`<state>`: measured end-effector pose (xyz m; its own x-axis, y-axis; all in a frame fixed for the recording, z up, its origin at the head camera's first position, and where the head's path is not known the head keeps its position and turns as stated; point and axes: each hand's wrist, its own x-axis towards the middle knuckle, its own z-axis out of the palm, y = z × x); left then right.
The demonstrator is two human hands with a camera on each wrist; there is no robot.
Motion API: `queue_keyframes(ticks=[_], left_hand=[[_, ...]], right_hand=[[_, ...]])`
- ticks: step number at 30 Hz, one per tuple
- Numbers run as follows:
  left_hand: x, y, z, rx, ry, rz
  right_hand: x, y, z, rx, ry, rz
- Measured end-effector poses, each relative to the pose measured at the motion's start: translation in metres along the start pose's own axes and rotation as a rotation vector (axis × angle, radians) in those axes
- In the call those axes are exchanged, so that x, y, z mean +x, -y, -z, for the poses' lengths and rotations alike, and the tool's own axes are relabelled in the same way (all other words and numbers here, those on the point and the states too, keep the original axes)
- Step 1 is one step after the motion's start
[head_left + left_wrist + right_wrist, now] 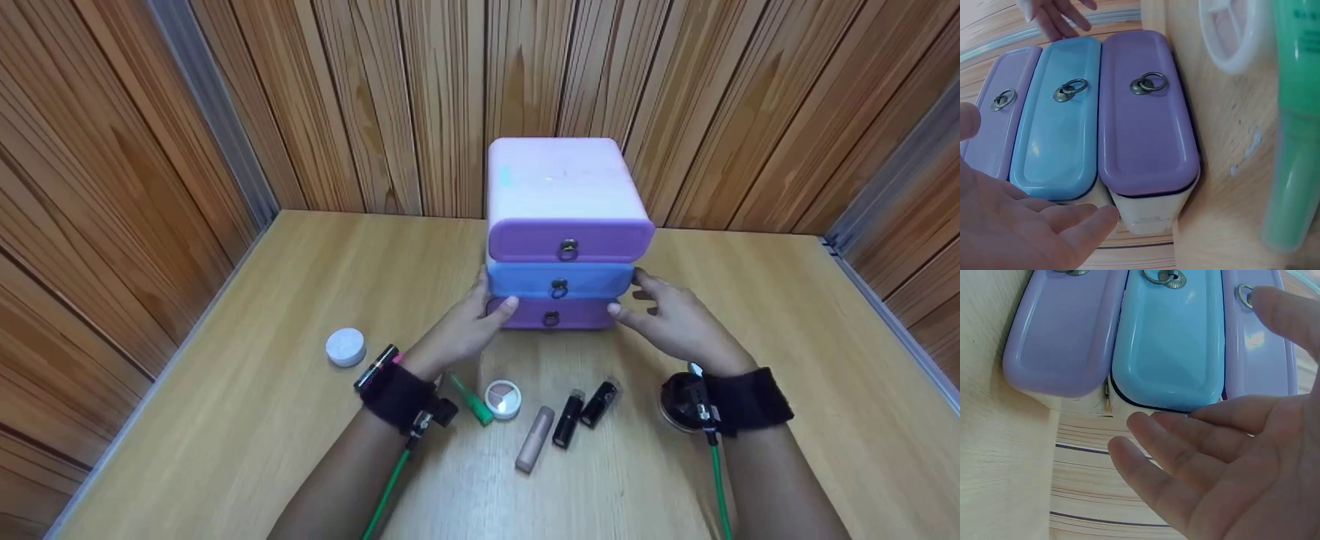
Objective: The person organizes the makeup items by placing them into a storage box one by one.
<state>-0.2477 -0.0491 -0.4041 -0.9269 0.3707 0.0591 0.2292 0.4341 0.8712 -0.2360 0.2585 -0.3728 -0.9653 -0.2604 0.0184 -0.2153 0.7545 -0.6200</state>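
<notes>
A small three-drawer box (559, 180) with a pale pink top stands at the back of the table. Its top drawer (525, 241) and bottom drawer (517, 315) are purple, and the middle drawer (517, 279) is blue; each front has a metal ring pull and all sit closed. My left hand (466, 326) is at the box's left side, thumb in front and fingers spread. On the right side, my right hand (682, 322) mirrors it, with fingers (1174, 455) straight beside the blue drawer's edge. Whether the fingertips touch the box, I cannot tell.
Near the front lie a green tube (472, 401), a round white-rimmed palette (502, 399), a greyish stick (535, 440) and two black lipstick-like tubes (568, 420). A white jar (346, 347) and a dark tube (375, 367) are left. Wood-panelled walls (420, 105) enclose the table.
</notes>
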Motion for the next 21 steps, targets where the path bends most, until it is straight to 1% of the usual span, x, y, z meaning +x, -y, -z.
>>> queue_keyframes(ticks=[4, 8, 11, 15, 21], left_hand=[[0.000, 0.002, 0.009, 0.003, -0.037, 0.038], [-0.001, 0.006, 0.016, -0.013, -0.083, 0.068], [-0.003, 0.007, 0.019, -0.013, -0.105, 0.086], [-0.005, 0.006, 0.018, -0.011, -0.109, 0.082], [-0.006, 0.004, 0.017, -0.002, -0.103, 0.045]], right_hand=[[0.000, 0.009, -0.008, -0.007, 0.018, -0.034], [0.002, 0.015, -0.015, -0.008, 0.047, -0.036], [0.003, 0.017, -0.018, -0.015, 0.063, -0.028], [0.004, 0.016, -0.020, -0.037, 0.069, -0.006], [0.003, 0.014, -0.020, -0.029, 0.064, 0.004]])
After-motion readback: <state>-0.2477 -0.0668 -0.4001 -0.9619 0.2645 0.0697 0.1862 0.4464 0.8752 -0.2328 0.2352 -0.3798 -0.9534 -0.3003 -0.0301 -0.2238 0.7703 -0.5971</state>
